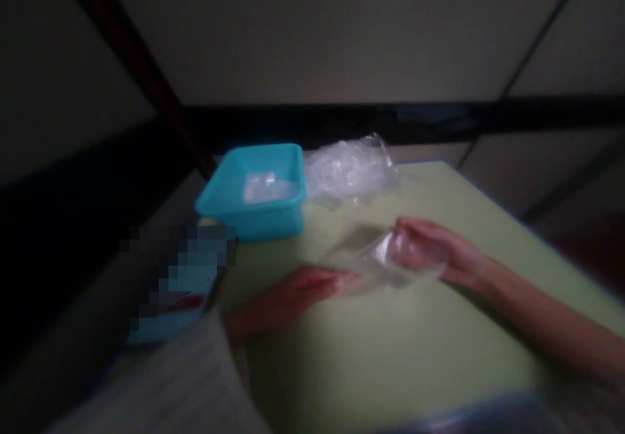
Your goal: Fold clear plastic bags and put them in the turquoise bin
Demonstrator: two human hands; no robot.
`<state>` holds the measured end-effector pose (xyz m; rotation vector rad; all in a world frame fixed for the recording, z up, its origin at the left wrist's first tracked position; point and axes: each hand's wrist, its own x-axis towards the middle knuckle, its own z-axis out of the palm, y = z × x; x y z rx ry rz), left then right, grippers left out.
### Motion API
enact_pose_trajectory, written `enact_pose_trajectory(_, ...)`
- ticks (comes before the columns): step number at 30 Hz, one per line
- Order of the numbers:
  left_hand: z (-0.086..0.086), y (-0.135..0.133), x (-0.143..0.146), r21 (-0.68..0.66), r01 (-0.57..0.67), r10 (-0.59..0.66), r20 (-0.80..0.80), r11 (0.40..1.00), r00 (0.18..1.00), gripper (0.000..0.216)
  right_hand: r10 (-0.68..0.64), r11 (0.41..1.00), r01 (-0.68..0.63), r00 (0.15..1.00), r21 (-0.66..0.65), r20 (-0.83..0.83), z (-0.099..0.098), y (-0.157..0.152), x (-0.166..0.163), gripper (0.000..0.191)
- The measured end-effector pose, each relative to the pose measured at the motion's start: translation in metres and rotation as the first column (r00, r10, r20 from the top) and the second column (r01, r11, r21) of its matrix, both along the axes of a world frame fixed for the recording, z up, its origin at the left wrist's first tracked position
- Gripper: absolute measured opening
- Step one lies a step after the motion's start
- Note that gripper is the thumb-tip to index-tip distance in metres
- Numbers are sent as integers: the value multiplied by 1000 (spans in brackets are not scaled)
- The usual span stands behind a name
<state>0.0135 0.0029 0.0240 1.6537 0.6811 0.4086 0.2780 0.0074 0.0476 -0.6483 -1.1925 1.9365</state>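
Observation:
A clear plastic bag is stretched between my two hands, just above the table. My left hand pinches its left end, with the fingers pressed together. At the other end, my right hand grips the bag, and the film covers part of its fingers. Blur keeps me from telling whether anything lies inside the bag. Beyond my left hand stands a turquoise plastic basin, with a whitish, shiny packet in it. A crumpled heap of clear plastic bags lies to the right of the basin.
The yellow-green table has a blue edge. At the left a light-blue item with a red band is partly pixelated. A sheet with faint lines, perhaps cloth or paper, fills the lower left. A pale wall rises behind the table.

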Motion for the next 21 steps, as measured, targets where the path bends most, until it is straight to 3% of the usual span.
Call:
enact_pose_trajectory(4,-2,1,3,-159,-38,46,44,987,998,32,144,990,-144,990,-4,-3,2,7,14,60)
enact_pose_trajectory(6,-4,2,5,-289,-42,84,134,956,987,32,222,974,-224,974,37,41,2,9,21,66)
enact_pose_trajectory(9,-8,5,7,-445,-34,162,251,895,954,32,245,957,-270,948,104,203,1,9,26,52)
enact_pose_trajectory(13,-11,10,6,-529,-53,208,239,847,949,30,171,951,-256,903,174,394,-5,9,24,43)
enact_pose_trajectory(21,-10,17,4,-570,3,163,241,821,957,26,183,941,-287,875,177,448,-12,10,23,30)
